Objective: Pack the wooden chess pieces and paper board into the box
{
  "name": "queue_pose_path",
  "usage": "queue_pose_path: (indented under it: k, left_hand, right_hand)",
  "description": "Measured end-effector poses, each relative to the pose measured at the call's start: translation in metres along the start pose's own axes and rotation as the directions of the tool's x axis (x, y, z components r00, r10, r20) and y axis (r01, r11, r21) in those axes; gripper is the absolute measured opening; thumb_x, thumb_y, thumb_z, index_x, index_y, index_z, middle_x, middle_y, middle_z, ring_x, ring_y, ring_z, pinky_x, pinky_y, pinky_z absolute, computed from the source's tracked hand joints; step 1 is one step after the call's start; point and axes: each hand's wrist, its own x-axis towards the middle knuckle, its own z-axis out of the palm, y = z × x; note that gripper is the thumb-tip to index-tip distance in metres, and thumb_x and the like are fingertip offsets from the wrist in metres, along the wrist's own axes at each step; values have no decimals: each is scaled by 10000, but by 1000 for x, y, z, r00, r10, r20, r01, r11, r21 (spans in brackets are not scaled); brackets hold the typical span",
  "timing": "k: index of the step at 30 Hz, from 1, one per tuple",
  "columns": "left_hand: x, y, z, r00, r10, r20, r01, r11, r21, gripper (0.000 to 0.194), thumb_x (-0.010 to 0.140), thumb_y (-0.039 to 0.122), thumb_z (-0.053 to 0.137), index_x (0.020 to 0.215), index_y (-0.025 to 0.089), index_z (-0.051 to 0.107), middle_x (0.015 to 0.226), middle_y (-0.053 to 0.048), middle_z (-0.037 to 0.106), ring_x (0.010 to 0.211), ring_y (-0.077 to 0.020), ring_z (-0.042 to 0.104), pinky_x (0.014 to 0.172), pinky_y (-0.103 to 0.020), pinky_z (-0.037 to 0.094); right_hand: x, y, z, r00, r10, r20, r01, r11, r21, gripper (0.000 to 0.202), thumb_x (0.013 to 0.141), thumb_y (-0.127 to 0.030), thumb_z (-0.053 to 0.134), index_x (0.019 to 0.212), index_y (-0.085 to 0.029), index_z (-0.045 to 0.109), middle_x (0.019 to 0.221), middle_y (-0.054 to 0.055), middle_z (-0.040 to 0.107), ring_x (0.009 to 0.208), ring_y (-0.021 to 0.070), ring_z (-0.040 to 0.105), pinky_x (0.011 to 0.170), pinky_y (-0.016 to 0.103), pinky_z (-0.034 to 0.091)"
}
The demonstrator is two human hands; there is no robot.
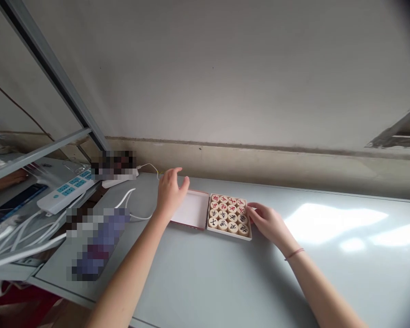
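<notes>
A shallow box [229, 234] lies on the table, filled with rows of round wooden Chinese chess pieces [232, 217]. Red characters mark the pieces in the far rows, dark ones those in the near rows. Against the box's left side rests its lid [195, 210], pale inside facing up, with reddish edges. My left hand [171, 189] is raised over the lid's left end, thumb and fingers apart, holding nothing. At the box's right edge, my right hand [264, 221] has its thumb and fingers closed on the rim; some fingertips are hidden.
The grey table [198, 278] runs along a wall. At left are a white power strip [66, 191] with blue sockets, white cables [30, 228], a dark phone [15, 202], a pixelated purple item [100, 246] and a metal frame post [54, 68]. Another person's hand [17, 176] shows far left.
</notes>
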Motion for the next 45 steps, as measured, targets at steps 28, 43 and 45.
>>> queue_pose_path:
  k: [28,43,45]
  left_hand:
    - [-42,30,17,955,89,284,-161,957,241,377,941,355,410,1270,256,566,1315,-104,533,1222,-294,446,993,-448,388]
    - [-48,54,31,917,91,388,-184,960,209,208,884,235,485,958,217,679,1020,-74,640,988,-247,527,800,-373,415]
    - [-47,57,31,915,94,394,-196,953,229,191,876,224,487,936,199,666,971,-82,641,964,-246,534,788,-367,415]
  right_hand:
    - [-7,-14,4,998,-52,23,54,994,-97,387,843,-391,376,958,-190,686,629,36,678,561,181,603,545,257,384]
    - [-22,-32,-6,996,4,90,5,995,-98,272,803,-328,443,802,-197,681,481,8,625,426,156,549,477,253,375]
    - [-22,-33,-6,996,4,92,6,995,-101,267,800,-323,443,775,-201,679,460,4,614,435,159,556,483,252,377]
